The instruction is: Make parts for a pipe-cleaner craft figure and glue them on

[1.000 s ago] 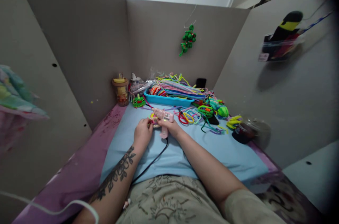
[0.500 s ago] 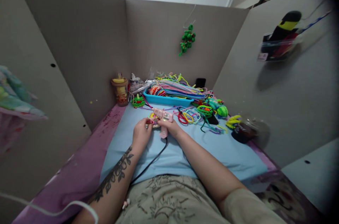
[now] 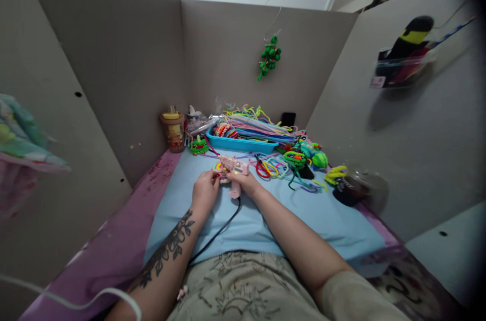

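A pink glue gun (image 3: 239, 166) with a black cord is gripped by my right hand (image 3: 246, 183), its nozzle pointing left and away from me. My left hand (image 3: 205, 188) has its fingers closed on a small pipe-cleaner piece (image 3: 220, 168) in yellow, pink and cream. That piece sits just left of the glue gun, partly hidden by my fingers and the gun. Whether the nozzle touches it I cannot tell. Both hands are over the light blue cloth (image 3: 258, 225).
A blue tray (image 3: 243, 146) full of colourful pipe cleaners (image 3: 258, 126) stands at the back. Green pipe-cleaner figures (image 3: 294, 159) and loose loops (image 3: 268, 169) lie to the right, near a dark cup (image 3: 347, 192). At the back left stand a jar (image 3: 174, 133) and a green figure (image 3: 198, 146).
My left fingers have shifted slightly around the pipe-cleaner piece. The glue gun stays in my right hand almost unmoved. The whole view has drifted very slightly.
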Available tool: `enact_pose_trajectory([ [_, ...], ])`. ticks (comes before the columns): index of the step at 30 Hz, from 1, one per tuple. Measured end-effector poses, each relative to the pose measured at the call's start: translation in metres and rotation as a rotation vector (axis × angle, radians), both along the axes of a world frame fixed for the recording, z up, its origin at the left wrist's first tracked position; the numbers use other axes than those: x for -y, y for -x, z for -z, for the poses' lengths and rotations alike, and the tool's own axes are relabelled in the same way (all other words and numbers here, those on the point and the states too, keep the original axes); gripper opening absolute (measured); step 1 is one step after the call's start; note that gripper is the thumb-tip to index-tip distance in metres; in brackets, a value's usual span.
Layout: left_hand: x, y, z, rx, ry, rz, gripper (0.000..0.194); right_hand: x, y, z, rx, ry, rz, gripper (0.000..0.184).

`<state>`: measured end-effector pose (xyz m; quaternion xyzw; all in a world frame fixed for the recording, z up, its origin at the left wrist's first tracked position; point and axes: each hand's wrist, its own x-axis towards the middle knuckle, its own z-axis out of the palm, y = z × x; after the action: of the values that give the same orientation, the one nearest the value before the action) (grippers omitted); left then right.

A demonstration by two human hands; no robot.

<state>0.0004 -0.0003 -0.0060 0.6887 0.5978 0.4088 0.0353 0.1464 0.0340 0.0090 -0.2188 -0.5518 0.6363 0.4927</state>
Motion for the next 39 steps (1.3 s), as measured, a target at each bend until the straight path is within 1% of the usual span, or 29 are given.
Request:
enact_pose_trajectory([
  [4,-0.0006,-0.0005,-0.0008,-0.016,0.005,-0.007,0.014,-0.0014,0.0,0.0013,0.001,-0.001,0.001,0.052],
  [10,-0.0013,-0.0018,-0.0036,-0.041,0.016,-0.019,0.013,-0.0029,0.0003,0.0026,0.025,0.014,0.009,0.044],
  [21,-0.0033,-0.0018,-0.0043,-0.105,0.019,-0.016,0.014,-0.0024,-0.0002,0.0006,0.035,-0.013,-0.021,0.054],
  [25,-0.0019,-0.0026,-0.0051,-0.113,0.036,-0.022,0.014,-0.0025,-0.0001,-0.0001,0.04,-0.018,-0.018,0.051],
  [30,0.0009,-0.003,-0.004,-0.087,0.028,-0.013,0.016,-0.0039,-0.0005,0.001,0.022,-0.035,-0.012,0.055],
  [39,0.0023,-0.004,-0.0054,-0.067,0.022,-0.013,0.018,-0.0009,-0.0002,-0.0007,0.031,-0.008,0.024,0.049],
])
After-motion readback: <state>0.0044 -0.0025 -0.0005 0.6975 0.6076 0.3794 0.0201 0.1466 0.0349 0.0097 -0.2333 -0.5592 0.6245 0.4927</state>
